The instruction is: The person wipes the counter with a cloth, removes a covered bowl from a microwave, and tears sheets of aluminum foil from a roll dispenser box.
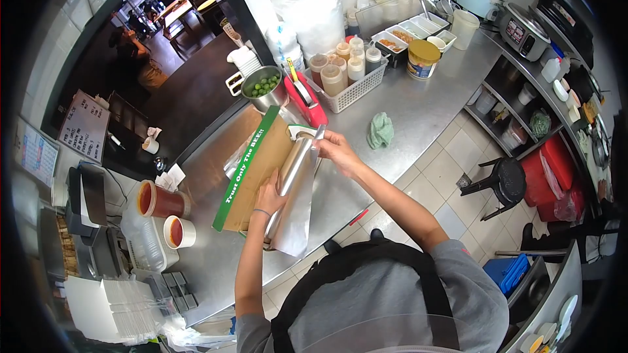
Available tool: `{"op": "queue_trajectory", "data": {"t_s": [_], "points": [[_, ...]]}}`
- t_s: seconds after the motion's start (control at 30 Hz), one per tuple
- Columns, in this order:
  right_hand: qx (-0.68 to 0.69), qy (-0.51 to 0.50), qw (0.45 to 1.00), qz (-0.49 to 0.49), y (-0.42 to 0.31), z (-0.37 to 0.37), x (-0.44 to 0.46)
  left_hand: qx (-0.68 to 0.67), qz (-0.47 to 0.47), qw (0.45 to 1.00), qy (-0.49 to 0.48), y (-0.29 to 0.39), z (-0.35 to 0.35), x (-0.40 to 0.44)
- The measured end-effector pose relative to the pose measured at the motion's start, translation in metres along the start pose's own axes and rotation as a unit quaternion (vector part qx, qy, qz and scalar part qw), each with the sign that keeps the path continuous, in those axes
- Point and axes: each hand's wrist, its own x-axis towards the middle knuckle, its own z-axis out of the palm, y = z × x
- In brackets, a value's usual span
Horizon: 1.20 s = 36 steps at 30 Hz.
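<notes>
A roll of aluminium foil (297,160) lies in its long cardboard box (265,168), tilted over the steel counter. The box's lid stands raised, with a green printed edge. A loose sheet of foil (296,225) hangs from the roll towards my body. My left hand (269,199) is closed around the roll near its lower end, against the cardboard; some of its fingers are hidden. At the upper end, my right hand (335,151) pinches the foil between thumb and fingers.
Behind the box stand a pot of green limes (263,86), a red tape dispenser (305,99) and a basket of sauce bottles (353,88). A green cloth (380,131) lies to the right. Red sauce containers (163,201) stand left. A black stool (502,183) is on the floor.
</notes>
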Motion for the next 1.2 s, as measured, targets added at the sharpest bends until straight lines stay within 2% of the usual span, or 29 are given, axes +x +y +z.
{"op": "queue_trajectory", "data": {"t_s": [0.1,0.17,0.27,0.5,0.57,0.7,0.77,0.9,0.97,1.13,1.2], "points": [[0.003,-0.003,1.0,-0.002,0.006,-0.008,0.0,-0.023,0.019,1.0,-0.003,0.002,-0.004,0.0],[0.002,-0.004,1.0,-0.001,0.013,-0.019,-0.005,-0.042,-0.01,0.998,-0.035,0.01,-0.011,-0.002],[0.013,0.032,0.999,-0.003,0.017,-0.031,-0.028,-0.067,-0.015,0.997,-0.022,0.014,-0.012,-0.005],[0.001,0.074,0.993,0.087,0.044,-0.078,-0.066,-0.096,-0.006,0.995,-0.01,0.012,-0.006,-0.006],[0.023,0.095,0.986,0.134,0.054,-0.084,-0.068,-0.062,0.001,0.998,-0.011,0.014,-0.009,-0.006],[0.061,0.08,0.982,0.162,0.073,-0.092,-0.065,-0.041,0.015,0.999,-0.009,0.008,-0.003,-0.007],[0.09,0.074,0.98,0.162,0.082,-0.094,-0.064,-0.036,-0.013,0.999,-0.038,0.008,-0.001,-0.012],[0.106,0.07,0.976,0.179,0.09,-0.096,-0.062,-0.076,-0.01,0.996,-0.042,0.01,0.003,-0.014],[0.123,0.068,0.975,0.174,0.093,-0.097,-0.062,-0.052,0.05,0.997,0.018,0.01,0.011,-0.017],[0.116,0.065,0.975,0.18,0.107,-0.102,-0.06,-0.073,0.02,0.997,0.011,0.017,0.008,-0.02],[0.108,0.063,0.975,0.181,0.109,-0.102,-0.058,-0.041,0.039,0.998,0.033,0.025,0.005,-0.021]]}}
